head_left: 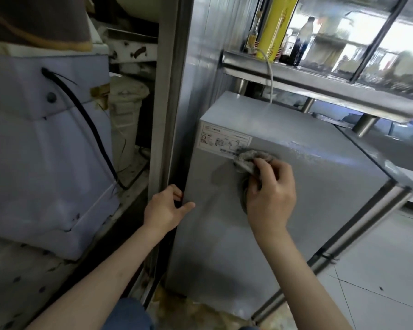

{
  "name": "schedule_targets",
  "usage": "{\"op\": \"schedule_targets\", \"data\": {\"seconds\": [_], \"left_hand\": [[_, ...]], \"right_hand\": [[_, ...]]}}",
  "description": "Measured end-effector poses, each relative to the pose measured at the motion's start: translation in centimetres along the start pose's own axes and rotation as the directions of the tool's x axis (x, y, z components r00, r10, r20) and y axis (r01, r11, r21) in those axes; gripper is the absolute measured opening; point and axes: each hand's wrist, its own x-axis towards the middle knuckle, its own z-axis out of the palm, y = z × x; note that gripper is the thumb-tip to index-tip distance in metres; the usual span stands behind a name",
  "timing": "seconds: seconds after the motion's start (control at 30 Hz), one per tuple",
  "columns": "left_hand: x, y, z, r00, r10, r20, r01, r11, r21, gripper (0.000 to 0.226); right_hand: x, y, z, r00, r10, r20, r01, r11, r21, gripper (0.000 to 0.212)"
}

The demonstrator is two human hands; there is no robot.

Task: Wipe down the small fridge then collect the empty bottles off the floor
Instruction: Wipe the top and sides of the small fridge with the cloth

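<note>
The right hand (270, 186) is clenching a grey rag (248, 158) against the small fridge's (308, 186) side panel, scrubbing beside its label (224, 139); the left hand (167, 206), seemingly hooked around the rear edge, is bracing it. No bottles in view.

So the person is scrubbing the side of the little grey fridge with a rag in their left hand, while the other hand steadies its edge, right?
Not quite: the rag is in the right hand, not the left. The head view shows it rubbing the side of the small grey fridge just below the label, while the left hand steadies the fridge's edge.
</note>
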Motion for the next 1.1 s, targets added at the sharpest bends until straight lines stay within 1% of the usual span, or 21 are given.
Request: {"op": "schedule_targets", "data": {"seconds": [0.07,0.1,0.27,0.4,0.47,0.53,0.6,0.67,0.77,0.83,0.9,0.97,1.1], "left_hand": [[0.0,0.1,-0.1,1.0,-0.009,-0.004,0.009,1.0,0.003,0.035],[0.0,0.1,-0.1,1.0,-0.012,-0.005,0.012,1.0,0.004,0.035],[-0.2,0.0,0.1,1.0,0.009,-0.014,-0.009,1.0,-0.029,0.032],[-0.3,0.1,0.4,0.999,-0.013,-0.037,0.011,0.998,-0.056,0.03],[-0.3,0.1,0.4,0.999,-0.025,-0.033,0.023,0.999,-0.047,0.029],[-0.1,0.0,0.4,0.999,-0.038,-0.031,0.036,0.998,-0.048,0.028],[-0.1,-0.1,0.5,0.999,-0.034,-0.032,0.032,0.998,-0.049,0.028],[0.0,-0.2,0.5,0.999,-0.026,-0.033,0.024,0.998,-0.054,0.028],[-0.1,-0.1,0.5,1.0,-0.012,-0.029,0.01,0.999,-0.043,0.031],[-0.1,0.1,0.3,1.0,-0.012,-0.021,0.011,1.0,-0.022,0.032],[-0.1,0.2,0.2,1.0,-0.017,-0.013,0.017,1.0,-0.004,0.032],[0.0,0.3,0.1,1.0,-0.012,-0.012,0.011,1.0,-0.007,0.032],[-0.1,0.0,-0.2,1.0,0.007,0.019,-0.006,0.999,-0.033,0.036]], "right_hand": [[-0.5,0.4,0.5,0.995,-0.096,0.013,0.096,0.995,-0.033,0.02],[-0.8,0.6,0.7,0.989,-0.143,0.042,0.145,0.988,-0.05,0.017],[-3.4,1.4,1.4,0.93,-0.309,0.199,0.331,0.94,-0.089,0.02],[-5.2,2.6,1.4,0.891,-0.382,0.246,0.411,0.908,-0.079,0.021],[-5.7,3.4,1.1,0.878,-0.4,0.261,0.434,0.897,-0.086,0.023],[-5.7,4.0,0.6,0.895,-0.372,0.247,0.405,0.909,-0.095,0.024],[-4.8,4.0,0.0,0.934,-0.303,0.188,0.326,0.939,-0.108,0.027],[-3.5,3.6,-0.2,0.965,-0.238,0.113,0.25,0.962,-0.107,0.023],[-2.1,2.3,0.3,0.986,-0.164,0.027,0.166,0.983,-0.077,0.02],[-1.7,1.3,0.9,0.988,-0.154,0.007,0.154,0.986,-0.062,0.019],[-1.7,0.9,1.6,0.981,-0.192,0.027,0.194,0.978,-0.072,0.02],[-2.2,0.9,2.0,0.96,-0.271,0.07,0.277,0.956,-0.098,0.022],[-4.4,2.1,2.2,0.876,-0.445,0.186,0.47,0.873,-0.128,0.022]]}}
